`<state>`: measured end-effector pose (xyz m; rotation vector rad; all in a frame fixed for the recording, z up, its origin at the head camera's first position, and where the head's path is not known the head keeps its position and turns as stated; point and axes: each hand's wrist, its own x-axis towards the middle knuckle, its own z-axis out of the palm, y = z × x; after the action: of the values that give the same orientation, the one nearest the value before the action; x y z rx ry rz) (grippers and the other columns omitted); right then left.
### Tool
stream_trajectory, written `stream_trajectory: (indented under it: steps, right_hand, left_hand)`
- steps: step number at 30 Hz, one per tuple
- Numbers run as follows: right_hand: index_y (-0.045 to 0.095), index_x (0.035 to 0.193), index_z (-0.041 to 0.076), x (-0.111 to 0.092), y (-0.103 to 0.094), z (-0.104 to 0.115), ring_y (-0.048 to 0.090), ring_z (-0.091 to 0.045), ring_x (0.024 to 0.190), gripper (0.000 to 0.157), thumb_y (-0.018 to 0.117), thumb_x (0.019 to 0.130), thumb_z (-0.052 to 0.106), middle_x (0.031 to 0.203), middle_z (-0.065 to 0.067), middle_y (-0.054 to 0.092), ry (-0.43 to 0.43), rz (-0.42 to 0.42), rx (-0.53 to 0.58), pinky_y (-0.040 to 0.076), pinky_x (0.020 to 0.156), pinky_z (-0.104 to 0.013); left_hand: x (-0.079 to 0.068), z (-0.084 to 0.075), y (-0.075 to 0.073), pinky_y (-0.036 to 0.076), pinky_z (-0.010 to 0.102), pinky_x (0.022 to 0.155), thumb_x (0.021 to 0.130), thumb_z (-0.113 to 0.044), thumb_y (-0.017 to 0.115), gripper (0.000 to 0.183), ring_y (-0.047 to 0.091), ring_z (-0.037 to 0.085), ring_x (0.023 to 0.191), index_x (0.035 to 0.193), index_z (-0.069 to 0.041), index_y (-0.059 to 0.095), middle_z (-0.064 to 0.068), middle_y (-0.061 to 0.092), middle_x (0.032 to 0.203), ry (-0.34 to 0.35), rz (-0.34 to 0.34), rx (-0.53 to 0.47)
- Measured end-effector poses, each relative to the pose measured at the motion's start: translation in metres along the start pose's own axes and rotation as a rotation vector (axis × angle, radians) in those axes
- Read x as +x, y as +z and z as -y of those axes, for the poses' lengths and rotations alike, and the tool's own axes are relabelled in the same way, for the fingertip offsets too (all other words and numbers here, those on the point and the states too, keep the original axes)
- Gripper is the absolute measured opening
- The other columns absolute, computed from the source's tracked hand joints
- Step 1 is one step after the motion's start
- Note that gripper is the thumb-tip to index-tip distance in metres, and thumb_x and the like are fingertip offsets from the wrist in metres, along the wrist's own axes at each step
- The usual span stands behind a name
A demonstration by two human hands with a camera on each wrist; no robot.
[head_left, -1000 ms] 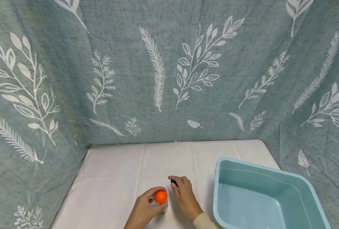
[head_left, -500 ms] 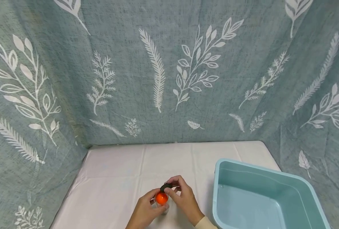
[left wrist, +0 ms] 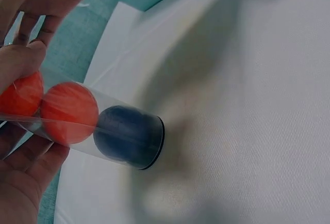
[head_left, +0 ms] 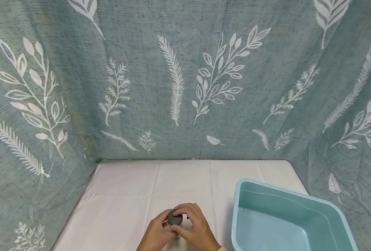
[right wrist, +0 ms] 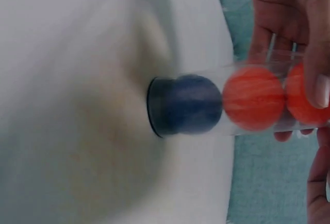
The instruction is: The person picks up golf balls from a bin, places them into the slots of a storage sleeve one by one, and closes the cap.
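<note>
My left hand (head_left: 157, 230) grips a clear tube (left wrist: 103, 99) round its upper part. Inside it, a dark blue ball (left wrist: 121, 134) sits at the dark-rimmed base, with an orange ball (left wrist: 69, 112) above and another orange ball (right wrist: 299, 98) partly covered by fingers. Over the tube's top lies a round dark cap (head_left: 174, 218), hiding the balls from the head view. My right hand (head_left: 198, 226) pinches this cap between thumb and fingers, its fingertips close to those of the left hand.
A light blue plastic tub (head_left: 235, 216) stands to the right of my hands. White cloth covers the table (head_left: 122, 198). Behind and at both sides hangs a grey-green curtain (head_left: 141, 87) with white leaf prints.
My right hand has brought the dark cap leftward from beside the tube onto its top, covering the orange ball that showed there. The left hand has stayed round the tube.
</note>
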<state>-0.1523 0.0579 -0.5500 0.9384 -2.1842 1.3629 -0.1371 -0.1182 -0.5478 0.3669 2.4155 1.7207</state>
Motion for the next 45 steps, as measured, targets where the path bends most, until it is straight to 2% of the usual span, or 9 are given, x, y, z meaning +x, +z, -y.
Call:
stream_trajectory:
  steps: [5, 9, 13, 16, 21, 25, 35, 39, 45]
  right_hand:
    - [0.058, 0.117, 0.019, -0.004, 0.002, -0.006, 0.048, -0.011, 0.102, 0.043, 0.079, 0.079, 0.023, 0.123, 0.003, 0.056, -0.056, 0.007, -0.065, 0.045, 0.077, -0.02]
    - [0.058, 0.119, 0.016, -0.004, 0.001, -0.004, 0.049, -0.013, 0.107, 0.043, 0.077, 0.081, 0.019, 0.124, 0.0, 0.055, -0.132, 0.004, -0.097, 0.045, 0.088, -0.022]
    - [0.059, 0.12, 0.015, -0.002, 0.0, -0.004, 0.05, -0.014, 0.109, 0.039, 0.074, 0.084, 0.02, 0.125, -0.002, 0.055, -0.182, 0.004, -0.137, 0.042, 0.093, -0.019]
    - [0.06, 0.117, 0.016, -0.001, -0.001, -0.004, 0.051, -0.014, 0.108, 0.035, 0.073, 0.085, 0.022, 0.125, -0.002, 0.055, -0.202, -0.001, -0.17, 0.041, 0.093, -0.02]
    - [0.062, 0.114, 0.016, 0.0, -0.001, -0.005, 0.052, -0.017, 0.106, 0.034, 0.075, 0.083, 0.02, 0.124, -0.004, 0.055, -0.22, -0.013, -0.186, 0.043, 0.09, -0.02]
    - [0.062, 0.118, 0.015, -0.003, 0.001, -0.005, 0.051, -0.018, 0.108, 0.038, 0.075, 0.083, 0.019, 0.127, -0.006, 0.054, -0.239, -0.006, -0.217, 0.043, 0.091, -0.022]
    - [0.063, 0.119, 0.006, -0.015, 0.012, -0.012, 0.057, -0.021, 0.103, 0.035, 0.066, 0.09, 0.024, 0.124, -0.011, 0.059, -0.349, -0.133, -0.353, 0.046, 0.09, -0.026]
    - [0.064, 0.118, 0.011, -0.02, 0.018, -0.009, 0.057, -0.017, 0.104, 0.032, 0.064, 0.09, 0.026, 0.126, -0.006, 0.059, -0.288, -0.168, -0.412, 0.047, 0.083, -0.024]
    - [0.066, 0.117, 0.018, -0.023, 0.024, -0.005, 0.058, -0.012, 0.104, 0.031, 0.064, 0.087, 0.025, 0.128, 0.001, 0.058, -0.198, -0.186, -0.468, 0.048, 0.077, -0.026]
  left_hand:
    - [-0.002, 0.001, -0.001, 0.043, 0.049, 0.096, 0.084, -0.032, 0.073, 0.059, 0.048, 0.036, 0.123, 0.134, -0.012, 0.049, 0.009, 0.052, 0.133, 0.01, 0.025, 0.019]
    - [-0.007, -0.001, -0.007, 0.035, 0.055, 0.101, 0.087, -0.032, 0.07, 0.067, 0.037, 0.037, 0.132, 0.143, -0.015, 0.037, 0.008, 0.042, 0.143, -0.014, 0.09, -0.062]
    - [-0.011, -0.008, -0.014, 0.032, 0.044, 0.107, 0.093, -0.027, 0.062, 0.067, 0.03, 0.032, 0.137, 0.149, -0.015, 0.027, 0.009, 0.031, 0.15, -0.031, 0.162, -0.207]
    - [-0.01, -0.013, -0.018, 0.037, 0.03, 0.104, 0.099, -0.022, 0.053, 0.058, 0.037, 0.026, 0.134, 0.149, -0.009, 0.026, 0.015, 0.031, 0.149, -0.032, 0.182, -0.318]
    - [-0.009, -0.015, -0.018, 0.042, 0.025, 0.098, 0.103, -0.026, 0.041, 0.044, 0.051, 0.013, 0.121, 0.139, -0.001, 0.04, 0.019, 0.044, 0.139, -0.039, 0.098, -0.316]
    - [-0.007, -0.014, -0.015, 0.046, 0.026, 0.094, 0.1, -0.034, 0.047, 0.046, 0.057, 0.012, 0.113, 0.13, 0.0, 0.048, 0.016, 0.053, 0.13, -0.084, 0.011, -0.277]
    - [-0.008, -0.012, -0.009, 0.046, 0.022, 0.092, 0.099, -0.031, 0.05, 0.045, 0.059, 0.015, 0.11, 0.13, 0.001, 0.047, 0.017, 0.054, 0.128, -0.102, -0.026, -0.342]
    - [-0.008, -0.012, -0.005, 0.046, 0.021, 0.092, 0.099, -0.03, 0.052, 0.044, 0.059, 0.012, 0.108, 0.129, 0.002, 0.049, 0.017, 0.056, 0.126, -0.094, -0.082, -0.32]
    - [-0.006, -0.009, 0.001, 0.046, 0.019, 0.089, 0.095, -0.032, 0.057, 0.049, 0.06, 0.011, 0.107, 0.13, 0.001, 0.05, 0.015, 0.059, 0.124, -0.156, -0.178, -0.365]
